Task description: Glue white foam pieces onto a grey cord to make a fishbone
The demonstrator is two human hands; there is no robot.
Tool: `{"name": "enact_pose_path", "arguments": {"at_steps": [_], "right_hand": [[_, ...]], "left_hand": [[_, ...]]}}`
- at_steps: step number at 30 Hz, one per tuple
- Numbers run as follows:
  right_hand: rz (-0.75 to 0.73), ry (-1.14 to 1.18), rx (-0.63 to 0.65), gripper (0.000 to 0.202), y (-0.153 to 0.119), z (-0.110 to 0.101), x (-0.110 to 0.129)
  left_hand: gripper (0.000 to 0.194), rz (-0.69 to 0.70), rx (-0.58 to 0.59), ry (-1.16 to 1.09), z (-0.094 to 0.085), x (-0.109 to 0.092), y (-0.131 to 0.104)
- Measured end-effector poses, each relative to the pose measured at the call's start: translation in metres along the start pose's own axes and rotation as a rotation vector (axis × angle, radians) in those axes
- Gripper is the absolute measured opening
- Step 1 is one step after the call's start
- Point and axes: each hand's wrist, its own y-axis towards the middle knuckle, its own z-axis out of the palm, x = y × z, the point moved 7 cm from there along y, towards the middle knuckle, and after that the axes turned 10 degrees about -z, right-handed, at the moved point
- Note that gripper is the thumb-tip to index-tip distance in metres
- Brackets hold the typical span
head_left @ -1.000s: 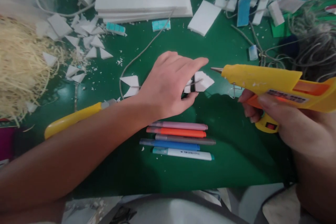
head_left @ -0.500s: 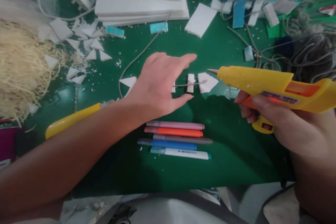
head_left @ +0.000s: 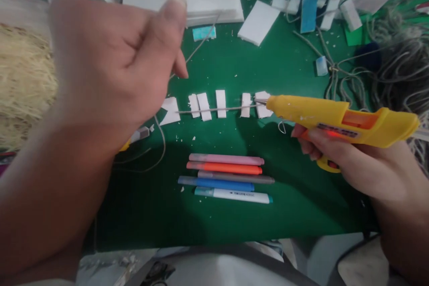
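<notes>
Green tabletop point(head_left: 231, 221) lay beneath the right hand point(head_left: 362, 165), clamped round a yellow glue gun point(head_left: 311, 109), its nozzle point(head_left: 262, 101) best kept steady at the grey cord point(head_left: 232, 108)'s right-end foam piece point(head_left: 263, 113), the curled left hand point(head_left: 110, 60)'s grip unclear.

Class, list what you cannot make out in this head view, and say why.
All in the head view:
Left hand: the hand itself hides what its grip holds, if anything.
Yellow-handled tool: mostly hidden behind the left wrist.
Rightmost white piece: right end partly behind the glue gun.
Label on the gun: too blurred to read.
White sheets: cut off by the top edge.
</notes>
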Motion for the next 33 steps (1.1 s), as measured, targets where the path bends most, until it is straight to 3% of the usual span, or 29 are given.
{"name": "enact_pose_path", "arguments": {"at_steps": [3,7,12,16,20,23,33], "right_hand": [[0.034,-0.027,0.055,0.043,0.0,0.003,-0.003],[0.053,-0.061,0.083,0.048,0.0,0.003,-0.007],[0.076,-0.079,0.115,0.064,0.002,0.008,-0.006],[0.076,-0.088,0.12,0.075,0.004,0.012,-0.003],[0.091,-0.079,0.118,0.085,0.005,0.013,0.001],[0.083,-0.108,0.107,0.09,0.008,0.01,0.005],[0.02,-0.09,0.12,0.08,0.004,0.013,0.002]], "left_hand": [[0.067,0.137,0.11,0.053,0.008,-0.011,-0.001],[0.069,0.219,0.379,0.084,0.042,-0.024,-0.011],[0.074,0.324,0.471,0.043,0.072,-0.035,-0.022],[0.076,0.412,0.433,0.044,0.067,-0.032,-0.024],[0.076,0.342,0.42,0.06,0.057,-0.021,-0.019],[0.068,0.33,0.46,0.057,0.059,-0.018,-0.019],[0.064,0.369,0.478,-0.011,0.065,-0.021,-0.024]]}}
